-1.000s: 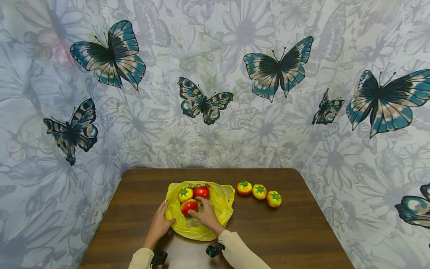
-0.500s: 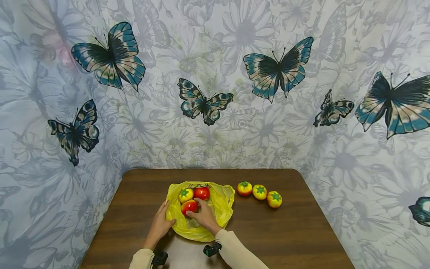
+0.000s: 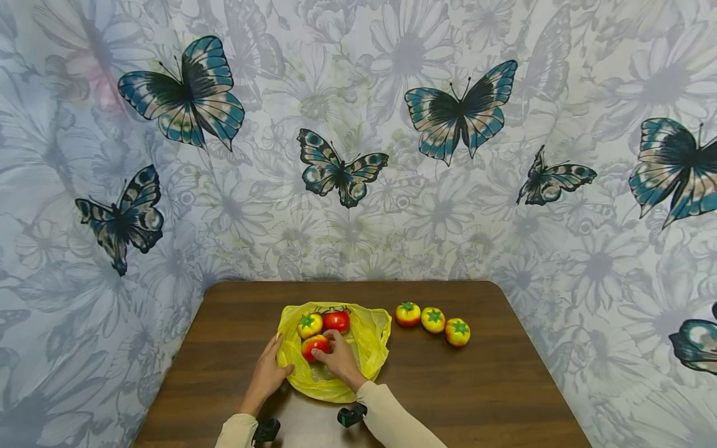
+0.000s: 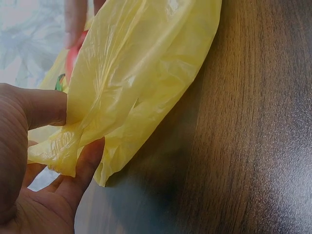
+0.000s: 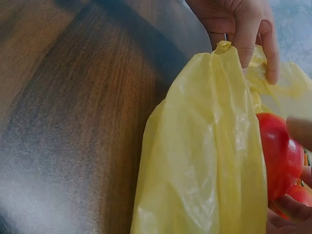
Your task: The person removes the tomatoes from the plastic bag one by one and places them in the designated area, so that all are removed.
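A yellow plastic bag [image 3: 374, 348] lies on the table with its mouth spread open. My left hand [image 3: 267, 374] pinches the bag's left edge; in the left wrist view its thumb and fingers bunch the film. Inside the bag, my right hand [image 3: 343, 359] grips a red tomato [image 3: 313, 347], whose glossy side also shows past the bag's edge in the right wrist view. A second red tomato [image 3: 337, 321] and a yellow tomato [image 3: 310, 323] with a green star-shaped top sit behind it in the bag.
To the right of the bag, a red-and-yellow tomato [image 3: 407, 313] and two yellower tomatoes [image 3: 433, 319] with green tops stand in a slanting row on the brown wooden table [image 3: 482, 392]. A wall with butterfly print [image 3: 358, 236] rises behind the table.
My right hand has shifted slightly left and its fingers have drawn in around the tomato, which has tilted a little. The left hand and the bag stay in place.
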`<state>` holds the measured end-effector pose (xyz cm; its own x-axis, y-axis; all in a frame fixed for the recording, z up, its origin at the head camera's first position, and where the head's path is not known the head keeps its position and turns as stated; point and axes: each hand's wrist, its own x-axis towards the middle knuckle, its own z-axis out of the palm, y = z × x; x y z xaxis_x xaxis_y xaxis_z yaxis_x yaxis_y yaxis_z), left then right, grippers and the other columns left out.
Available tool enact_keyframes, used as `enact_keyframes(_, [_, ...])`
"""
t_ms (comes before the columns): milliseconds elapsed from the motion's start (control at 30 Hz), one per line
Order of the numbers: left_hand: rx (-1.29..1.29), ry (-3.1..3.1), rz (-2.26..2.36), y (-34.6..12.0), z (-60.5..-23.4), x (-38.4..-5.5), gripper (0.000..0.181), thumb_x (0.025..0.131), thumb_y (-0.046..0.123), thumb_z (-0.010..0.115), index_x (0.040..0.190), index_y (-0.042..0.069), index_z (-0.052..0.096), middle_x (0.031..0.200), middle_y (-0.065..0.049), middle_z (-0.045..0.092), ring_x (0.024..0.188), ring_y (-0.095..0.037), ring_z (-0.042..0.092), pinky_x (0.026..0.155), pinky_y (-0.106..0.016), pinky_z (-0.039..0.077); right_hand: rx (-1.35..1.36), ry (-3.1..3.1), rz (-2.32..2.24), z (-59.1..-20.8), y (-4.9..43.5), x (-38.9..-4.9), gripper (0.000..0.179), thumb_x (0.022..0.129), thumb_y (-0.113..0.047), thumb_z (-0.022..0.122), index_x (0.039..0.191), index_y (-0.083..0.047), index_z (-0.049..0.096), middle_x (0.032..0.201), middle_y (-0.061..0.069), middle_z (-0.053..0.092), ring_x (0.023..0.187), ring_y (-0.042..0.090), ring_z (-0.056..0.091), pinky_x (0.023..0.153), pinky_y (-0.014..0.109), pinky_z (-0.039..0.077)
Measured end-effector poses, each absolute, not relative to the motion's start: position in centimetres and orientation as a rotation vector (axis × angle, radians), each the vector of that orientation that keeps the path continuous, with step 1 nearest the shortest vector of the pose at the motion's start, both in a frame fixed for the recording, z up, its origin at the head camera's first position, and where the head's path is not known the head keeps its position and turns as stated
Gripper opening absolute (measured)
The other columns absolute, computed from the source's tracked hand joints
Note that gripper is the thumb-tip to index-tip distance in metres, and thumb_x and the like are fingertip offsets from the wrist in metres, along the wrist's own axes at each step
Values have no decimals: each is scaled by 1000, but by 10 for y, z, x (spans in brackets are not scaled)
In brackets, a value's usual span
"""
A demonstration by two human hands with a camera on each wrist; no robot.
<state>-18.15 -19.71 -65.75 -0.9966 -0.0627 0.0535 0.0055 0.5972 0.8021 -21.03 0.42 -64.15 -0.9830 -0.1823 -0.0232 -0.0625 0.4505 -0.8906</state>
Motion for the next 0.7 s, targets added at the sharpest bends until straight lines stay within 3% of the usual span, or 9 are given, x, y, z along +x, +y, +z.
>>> enact_keyframes(200, [41, -2738, -1373, -199, -660, -183, 85, 76, 4, 75, 150, -3, 34, 156, -26, 30, 139, -48, 37, 113, -60, 33, -226, 2577, -1592, -643, 4, -210, 43, 86, -25, 75, 120, -9, 54, 125, 17, 62, 103, 29, 66, 90, 43, 57])
enact_keyframes(433, [47, -2740, -1375, -197, -657, -177, 85, 75, 5, 75, 150, -4, 34, 156, -27, 30, 138, -49, 38, 112, -60, 33, -247, 2618, -1484, -639, 6, -204, 53, 84, -29, 76, 130, -10, 58, 130, 15, 61, 114, 32, 60, 99, 48, 51])
enact_keyframes(700, [58, -2744, -1381, -197, -656, -175, 85, 76, 5, 75, 150, -4, 34, 156, -27, 30, 139, -49, 37, 112, -60, 33, -260, 2615, -1493, -641, 7, -202, 48, 84, -33, 76, 124, -10, 61, 124, 12, 64, 112, 29, 61, 99, 49, 51])
